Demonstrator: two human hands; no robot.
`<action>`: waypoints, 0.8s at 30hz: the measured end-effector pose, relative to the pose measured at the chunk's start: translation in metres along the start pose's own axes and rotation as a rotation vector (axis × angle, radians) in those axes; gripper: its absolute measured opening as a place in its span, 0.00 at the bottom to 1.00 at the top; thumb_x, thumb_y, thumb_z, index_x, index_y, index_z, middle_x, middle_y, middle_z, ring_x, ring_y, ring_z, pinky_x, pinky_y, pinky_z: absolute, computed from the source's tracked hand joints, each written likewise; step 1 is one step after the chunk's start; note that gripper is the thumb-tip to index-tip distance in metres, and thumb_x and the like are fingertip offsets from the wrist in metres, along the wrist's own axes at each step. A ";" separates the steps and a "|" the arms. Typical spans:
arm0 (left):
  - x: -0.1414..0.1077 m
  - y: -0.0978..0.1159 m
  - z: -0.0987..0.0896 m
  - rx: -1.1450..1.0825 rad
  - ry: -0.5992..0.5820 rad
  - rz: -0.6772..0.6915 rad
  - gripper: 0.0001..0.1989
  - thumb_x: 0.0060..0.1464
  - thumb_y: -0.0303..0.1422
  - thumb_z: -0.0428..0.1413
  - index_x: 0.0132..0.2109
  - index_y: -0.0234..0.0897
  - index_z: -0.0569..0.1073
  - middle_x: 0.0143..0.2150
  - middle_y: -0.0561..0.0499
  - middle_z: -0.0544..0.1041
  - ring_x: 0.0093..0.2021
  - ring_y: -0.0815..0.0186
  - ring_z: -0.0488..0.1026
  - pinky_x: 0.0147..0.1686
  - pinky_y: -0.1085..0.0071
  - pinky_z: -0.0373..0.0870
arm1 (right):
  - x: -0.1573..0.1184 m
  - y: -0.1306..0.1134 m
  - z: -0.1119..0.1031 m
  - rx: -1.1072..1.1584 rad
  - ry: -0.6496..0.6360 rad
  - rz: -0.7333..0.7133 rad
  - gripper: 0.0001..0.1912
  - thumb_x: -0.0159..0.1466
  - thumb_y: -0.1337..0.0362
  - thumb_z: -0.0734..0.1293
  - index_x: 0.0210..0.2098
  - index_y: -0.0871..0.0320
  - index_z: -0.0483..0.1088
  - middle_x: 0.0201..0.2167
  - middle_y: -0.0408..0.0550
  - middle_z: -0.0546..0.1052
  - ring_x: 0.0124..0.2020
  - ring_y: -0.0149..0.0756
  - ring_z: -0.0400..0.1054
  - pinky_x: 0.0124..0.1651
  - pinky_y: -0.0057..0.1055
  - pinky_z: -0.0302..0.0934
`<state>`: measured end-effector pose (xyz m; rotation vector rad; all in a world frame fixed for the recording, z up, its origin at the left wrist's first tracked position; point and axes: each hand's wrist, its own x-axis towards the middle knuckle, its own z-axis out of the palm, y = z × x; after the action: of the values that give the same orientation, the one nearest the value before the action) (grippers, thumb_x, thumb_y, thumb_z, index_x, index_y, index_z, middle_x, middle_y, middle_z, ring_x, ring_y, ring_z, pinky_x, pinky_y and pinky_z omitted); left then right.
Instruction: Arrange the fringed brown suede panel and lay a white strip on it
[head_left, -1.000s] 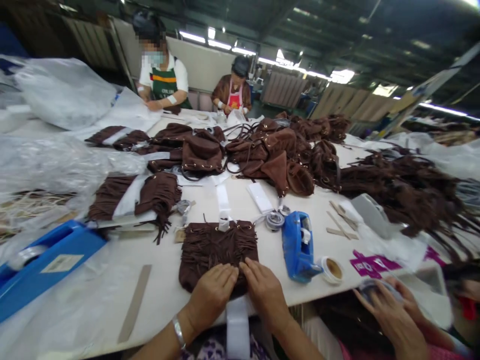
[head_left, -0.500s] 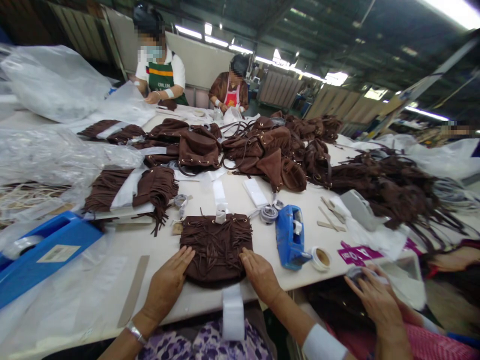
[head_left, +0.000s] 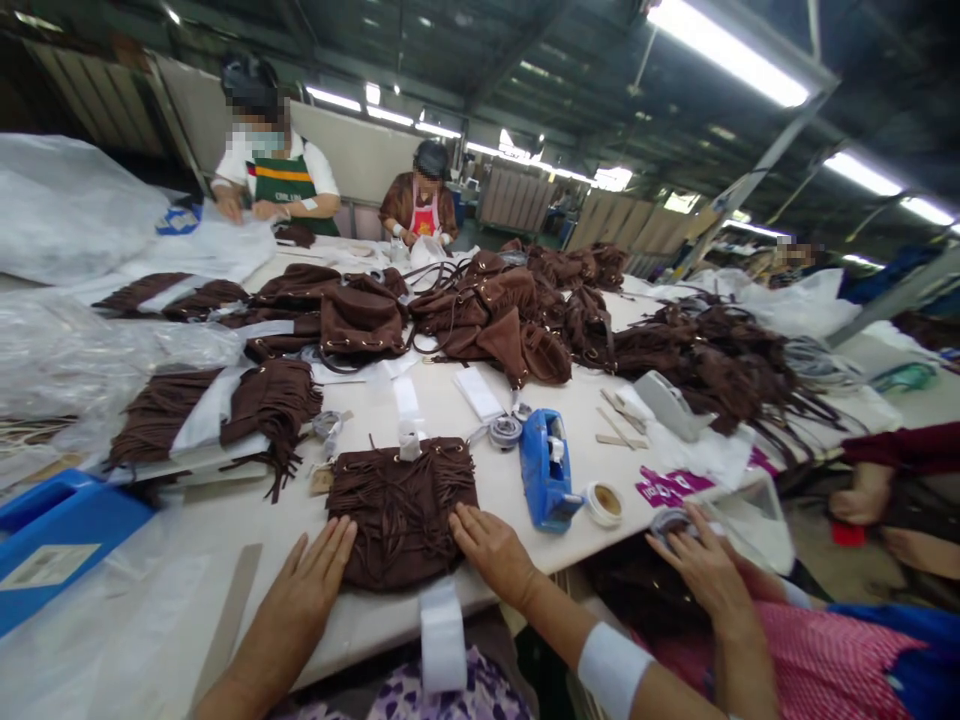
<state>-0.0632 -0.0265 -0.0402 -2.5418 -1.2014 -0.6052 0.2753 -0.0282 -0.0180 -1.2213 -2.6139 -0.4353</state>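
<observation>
Both hands have slid apart since a second ago: the left hand (head_left: 311,580) now lies flat at the left edge of the fringed brown bag (head_left: 401,505), the right hand (head_left: 491,545) at its right edge. Neither grip is closed, fingers spread, just pressing. The bag sits flat on the desk (head_left: 487,480), beside the blue tape dispenser (head_left: 546,470).

The long off-white desk (head_left: 525,480) carries a flat brown fringed suede bag (head_left: 401,510) at its near edge, a blue plastic tape dispenser (head_left: 545,468) just beside it, a grey tape dispenser (head_left: 670,402), heaped brown suede bags (head_left: 487,315) and clear plastic sheeting (head_left: 90,350).
</observation>
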 end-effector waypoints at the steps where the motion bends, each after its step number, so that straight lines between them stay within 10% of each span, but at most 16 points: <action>1: 0.004 0.005 -0.008 0.006 0.003 0.001 0.40 0.53 0.17 0.39 0.72 0.33 0.41 0.68 0.37 0.64 0.68 0.55 0.60 0.65 0.52 0.61 | 0.000 0.000 0.000 -0.008 0.005 -0.005 0.18 0.68 0.73 0.62 0.57 0.65 0.67 0.57 0.61 0.73 0.56 0.44 0.70 0.54 0.40 0.71; 6: 0.043 0.044 -0.035 -0.063 -0.066 0.157 0.35 0.60 0.32 0.48 0.71 0.27 0.48 0.73 0.37 0.52 0.72 0.51 0.50 0.68 0.54 0.56 | 0.002 0.002 -0.004 -0.011 0.011 -0.040 0.16 0.68 0.72 0.62 0.55 0.66 0.68 0.56 0.61 0.74 0.55 0.45 0.70 0.54 0.39 0.71; 17: 0.035 0.059 0.019 0.064 0.042 0.277 0.30 0.60 0.42 0.53 0.66 0.34 0.63 0.70 0.43 0.60 0.70 0.55 0.55 0.68 0.58 0.50 | 0.001 0.000 -0.028 0.279 -0.156 0.166 0.31 0.61 0.76 0.61 0.64 0.62 0.60 0.64 0.57 0.67 0.63 0.41 0.62 0.63 0.38 0.62; 24: 0.031 0.073 0.026 0.041 0.010 0.103 0.34 0.56 0.38 0.56 0.68 0.35 0.58 0.72 0.36 0.53 0.71 0.48 0.53 0.65 0.52 0.57 | 0.049 -0.030 -0.063 0.461 -0.162 0.291 0.39 0.62 0.56 0.67 0.69 0.57 0.50 0.68 0.55 0.60 0.66 0.50 0.53 0.66 0.49 0.53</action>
<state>0.0180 -0.0408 -0.0527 -2.5451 -1.0609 -0.5622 0.2261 -0.0336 0.0510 -1.4736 -2.4035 0.3140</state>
